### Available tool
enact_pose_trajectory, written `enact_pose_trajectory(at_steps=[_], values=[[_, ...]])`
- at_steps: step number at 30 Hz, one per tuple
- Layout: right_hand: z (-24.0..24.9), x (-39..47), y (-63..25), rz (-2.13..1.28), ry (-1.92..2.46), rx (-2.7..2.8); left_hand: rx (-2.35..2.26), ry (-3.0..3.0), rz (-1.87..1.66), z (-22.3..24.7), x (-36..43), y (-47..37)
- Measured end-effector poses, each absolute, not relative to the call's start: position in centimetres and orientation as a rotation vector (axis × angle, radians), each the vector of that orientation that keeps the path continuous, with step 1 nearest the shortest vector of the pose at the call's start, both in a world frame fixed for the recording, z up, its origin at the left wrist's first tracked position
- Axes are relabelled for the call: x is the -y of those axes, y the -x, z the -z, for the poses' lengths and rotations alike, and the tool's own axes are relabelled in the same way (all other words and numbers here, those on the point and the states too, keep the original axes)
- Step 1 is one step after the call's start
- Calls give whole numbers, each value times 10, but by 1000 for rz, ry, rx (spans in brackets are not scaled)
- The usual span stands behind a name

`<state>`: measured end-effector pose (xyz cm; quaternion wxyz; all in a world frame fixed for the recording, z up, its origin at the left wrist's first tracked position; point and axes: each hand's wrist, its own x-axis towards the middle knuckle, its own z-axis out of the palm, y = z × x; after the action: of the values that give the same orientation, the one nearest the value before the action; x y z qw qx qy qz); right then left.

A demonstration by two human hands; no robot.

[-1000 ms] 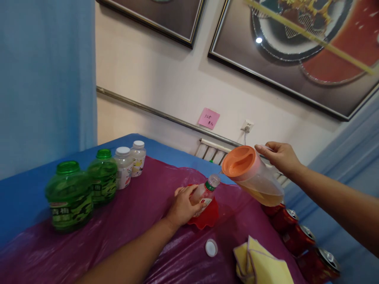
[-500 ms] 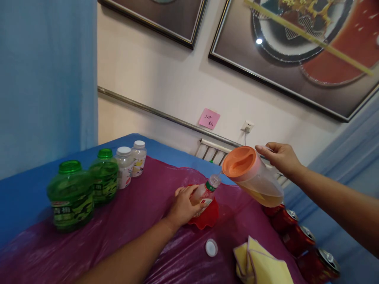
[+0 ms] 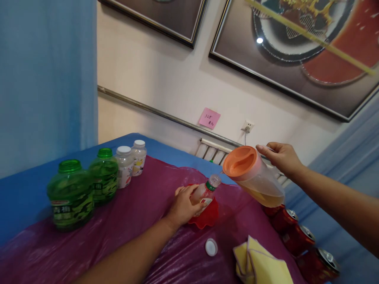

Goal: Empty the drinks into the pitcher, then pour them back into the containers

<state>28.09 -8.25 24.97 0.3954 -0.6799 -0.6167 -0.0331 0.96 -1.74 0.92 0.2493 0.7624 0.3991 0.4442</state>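
Note:
My left hand (image 3: 185,205) is wrapped round a clear plastic bottle (image 3: 204,193) with a green neck band and an uncapped mouth. Under the bottle lies a red wavy-edged dish (image 3: 211,217). In my right hand (image 3: 281,157) is the handle of a translucent pitcher (image 3: 260,187) with an orange lid (image 3: 240,161). The pitcher is tipped, its spout just above and right of the bottle's mouth, and yellowish liquid sits in its lower side. On the purple sheet in front of the dish lies a white cap (image 3: 211,247).
Two green jugs (image 3: 71,197) and two white-capped bottles (image 3: 138,157) stand at the left. A folded yellow cloth (image 3: 263,262) lies front right, beside a row of several red cans (image 3: 318,264). A purple plastic sheet (image 3: 124,232) covers the blue table (image 3: 166,146).
Almost nothing differs. The pitcher has shifted very slightly to the right, while my left hand and the bottle stay in place.

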Motion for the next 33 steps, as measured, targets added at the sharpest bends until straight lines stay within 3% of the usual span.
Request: enact_pose_trajectory(at_steps=[33], values=[[-250, 85, -282, 89, 1740, 1565, -1071, -2074, -1190, -13, 20, -9]])
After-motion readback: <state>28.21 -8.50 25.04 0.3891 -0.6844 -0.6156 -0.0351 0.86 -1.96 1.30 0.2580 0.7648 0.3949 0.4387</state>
